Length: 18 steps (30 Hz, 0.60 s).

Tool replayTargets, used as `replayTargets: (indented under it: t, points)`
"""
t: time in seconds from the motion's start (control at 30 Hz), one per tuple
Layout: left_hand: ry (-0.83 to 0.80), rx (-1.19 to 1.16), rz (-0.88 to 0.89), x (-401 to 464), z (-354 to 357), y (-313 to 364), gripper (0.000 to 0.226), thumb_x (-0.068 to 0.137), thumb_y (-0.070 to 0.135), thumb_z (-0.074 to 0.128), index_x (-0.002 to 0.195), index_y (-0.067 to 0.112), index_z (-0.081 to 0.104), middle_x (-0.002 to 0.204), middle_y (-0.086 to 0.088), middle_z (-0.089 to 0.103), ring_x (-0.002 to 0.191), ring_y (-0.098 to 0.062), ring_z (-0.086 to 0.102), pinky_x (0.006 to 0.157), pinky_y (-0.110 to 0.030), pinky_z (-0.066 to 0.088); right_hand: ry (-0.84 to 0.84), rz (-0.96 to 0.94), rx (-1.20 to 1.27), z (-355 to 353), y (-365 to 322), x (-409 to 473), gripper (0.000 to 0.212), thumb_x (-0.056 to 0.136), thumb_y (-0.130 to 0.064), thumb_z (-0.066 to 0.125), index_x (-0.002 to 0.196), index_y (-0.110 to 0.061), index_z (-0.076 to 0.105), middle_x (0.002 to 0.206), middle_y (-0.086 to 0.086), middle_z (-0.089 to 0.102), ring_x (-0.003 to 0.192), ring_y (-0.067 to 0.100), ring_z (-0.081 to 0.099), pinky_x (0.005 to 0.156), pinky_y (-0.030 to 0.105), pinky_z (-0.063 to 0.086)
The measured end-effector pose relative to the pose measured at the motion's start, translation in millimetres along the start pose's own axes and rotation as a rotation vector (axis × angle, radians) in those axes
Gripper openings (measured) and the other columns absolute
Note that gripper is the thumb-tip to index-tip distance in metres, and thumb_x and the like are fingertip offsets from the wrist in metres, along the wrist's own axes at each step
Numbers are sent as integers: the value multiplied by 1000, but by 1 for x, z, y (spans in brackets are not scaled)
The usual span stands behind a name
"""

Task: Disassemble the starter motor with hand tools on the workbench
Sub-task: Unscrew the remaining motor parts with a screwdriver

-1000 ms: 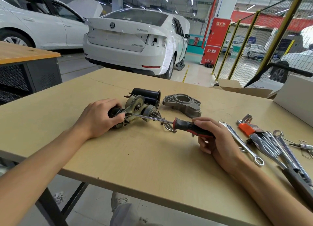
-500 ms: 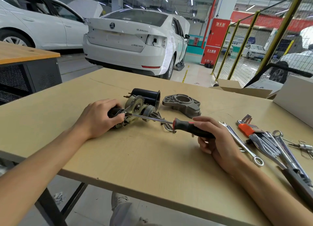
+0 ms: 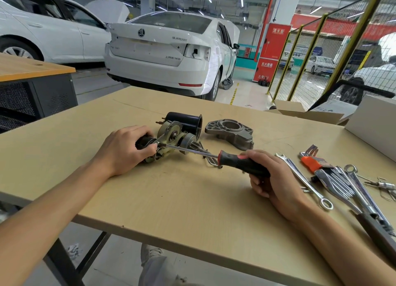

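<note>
seen from a head camera looking down at a light wooden workbench [image 3: 192,200]. partly stripped starter motor assembly [image 3: 171,139] lying on its side near the bench's middle, long axis running left to right, small pinion gear end pointing right and slightly toward the viewer. left hand [image 3: 124,150] directly left of the assembly, fingers curled over its dark left end, gripping it against the bench top. right hand [image 3: 270,182] well to the right of the assembly and nearer the viewer, fingers wrapped around the black and red handle of a screwdriver [image 3: 235,161]. screwdriver shaft running from that handle leftward and slightly away, passing just in front of the assembly, tip meeting the assembly right beside the left thumb. exact contact point of the tip too small to tell.

black cylindrical motor housing [image 3: 186,120] just behind the assembly, lying on its side, open mouth facing right. grey cast aluminium end bracket [image 3: 231,131] right of the housing, apart from it, flat on the bench. bent wire pieces [image 3: 212,160] right of the assembly, partly hidden under the screwdriver handle.

further right of the assembly, past the right hand: a combination spanner [image 3: 304,178] lying diagonally, a hex key set in an orange holder [image 3: 312,161], and a fanned bundle of spanners [image 3: 347,185]. white cardboard box [image 3: 375,122] at the bench's far right corner. beyond the bench, a white saloon car [image 3: 167,51] with its rear toward the viewer.
</note>
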<state>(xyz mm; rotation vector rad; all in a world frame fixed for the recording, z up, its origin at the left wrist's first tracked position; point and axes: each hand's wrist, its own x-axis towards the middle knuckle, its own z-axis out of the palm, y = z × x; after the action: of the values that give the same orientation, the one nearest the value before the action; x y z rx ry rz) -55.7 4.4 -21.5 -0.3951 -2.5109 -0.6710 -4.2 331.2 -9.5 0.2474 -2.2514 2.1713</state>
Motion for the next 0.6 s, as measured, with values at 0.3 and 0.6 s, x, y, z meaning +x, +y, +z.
replayTargets:
  t: [0.3, 0.6]
  points:
    - [8, 3, 0, -1, 0, 1, 62, 69, 67, 34, 93, 19, 63, 84, 4, 62, 80, -21, 53, 69, -37, 41, 16, 32, 22, 1, 1, 2, 42, 80, -55, 62, 89, -15, 73, 60, 8, 46, 42, 20, 41, 36, 21, 26]
    - [13, -1, 10, -1, 1, -1, 58, 69, 67, 34, 92, 21, 63, 83, 7, 61, 79, -19, 52, 66, -34, 36, 53, 29, 13, 1, 2, 2, 25, 90, -30, 61, 102, -9, 67, 66, 15, 48, 45, 19, 41, 37, 22, 27]
